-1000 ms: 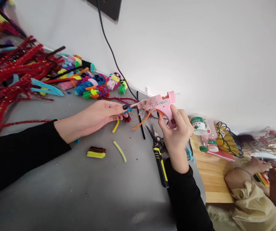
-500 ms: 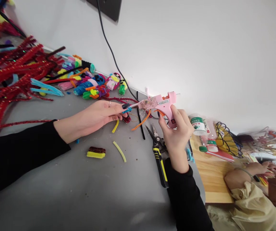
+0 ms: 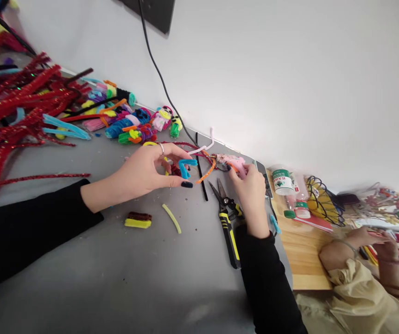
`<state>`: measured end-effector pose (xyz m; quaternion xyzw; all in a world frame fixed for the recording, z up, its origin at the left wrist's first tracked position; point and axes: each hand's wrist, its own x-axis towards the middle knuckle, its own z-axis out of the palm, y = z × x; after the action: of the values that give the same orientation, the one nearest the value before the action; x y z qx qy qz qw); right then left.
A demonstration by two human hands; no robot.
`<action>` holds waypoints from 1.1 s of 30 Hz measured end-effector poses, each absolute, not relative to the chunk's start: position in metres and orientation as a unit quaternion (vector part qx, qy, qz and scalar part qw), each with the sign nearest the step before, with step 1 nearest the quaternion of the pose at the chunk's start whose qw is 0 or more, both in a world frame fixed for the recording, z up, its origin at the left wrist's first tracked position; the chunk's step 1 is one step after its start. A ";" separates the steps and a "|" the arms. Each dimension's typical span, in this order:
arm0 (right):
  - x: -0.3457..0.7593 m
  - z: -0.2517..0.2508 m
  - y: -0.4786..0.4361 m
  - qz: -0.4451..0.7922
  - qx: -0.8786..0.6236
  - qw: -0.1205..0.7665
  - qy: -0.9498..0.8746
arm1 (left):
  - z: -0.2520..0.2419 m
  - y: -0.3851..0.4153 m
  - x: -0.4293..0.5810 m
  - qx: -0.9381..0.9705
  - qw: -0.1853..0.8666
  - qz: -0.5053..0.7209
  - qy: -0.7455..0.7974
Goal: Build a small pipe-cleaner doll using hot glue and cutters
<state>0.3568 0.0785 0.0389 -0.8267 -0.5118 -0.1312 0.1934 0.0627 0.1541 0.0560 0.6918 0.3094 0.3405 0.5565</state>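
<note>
My left hand [image 3: 147, 170] pinches a short bent blue pipe cleaner piece [image 3: 185, 166] between thumb and fingertips, just above the grey table [image 3: 116, 269]. My right hand [image 3: 251, 195] is wrapped round the pink glue gun [image 3: 236, 163], which now lies low on the table by the wall, mostly hidden under my fingers. An orange pipe cleaner [image 3: 206, 174] and a black one [image 3: 201, 178] lie between my hands. Yellow-handled pliers [image 3: 229, 222] rest just left of my right wrist.
A heap of red glitter pipe cleaners [image 3: 15, 111] fills the far left, with small colourful figures [image 3: 133, 123] along the wall. A yellow and brown bundle [image 3: 137, 220] and a yellow strip [image 3: 172, 218] lie near me. A glue bottle [image 3: 282, 182] stands on a wooden table where another person's hands [image 3: 376, 243] work.
My right hand has lowered the glue gun from the air down onto the table near the wall. My left hand drew back slightly, the blue piece now clear of the nozzle.
</note>
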 end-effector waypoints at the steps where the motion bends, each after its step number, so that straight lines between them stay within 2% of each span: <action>1: 0.359 0.038 0.078 -0.129 -0.827 0.176 -0.518 | 0.057 0.153 0.062 0.709 0.537 0.338 0.307; 3: 0.362 0.039 0.077 -0.146 -0.816 0.178 -0.530 | 0.057 0.152 0.062 0.731 0.512 0.336 0.301; 7: 0.351 0.054 0.074 -0.183 -0.714 0.297 -0.607 | 0.054 0.153 0.063 0.751 0.480 0.349 0.289; 10: 0.332 0.066 0.072 -0.169 -0.622 0.346 -0.682 | 0.052 0.153 0.062 0.760 0.464 0.358 0.280; 17: 0.303 0.071 0.069 -0.093 -0.510 0.368 -0.772 | 0.050 0.153 0.060 0.779 0.445 0.359 0.258; 27: 0.299 0.072 0.067 -0.071 -0.484 0.390 -0.780 | 0.048 0.154 0.061 0.792 0.432 0.352 0.249; 33: 0.294 0.071 0.068 -0.049 -0.478 0.392 -0.785 | 0.049 0.154 0.060 0.779 0.470 0.320 0.265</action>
<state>0.2936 0.0677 0.0708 -0.4776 -0.7849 -0.0495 0.3916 0.0602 0.1536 0.0491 0.7786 0.2652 0.3205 0.4699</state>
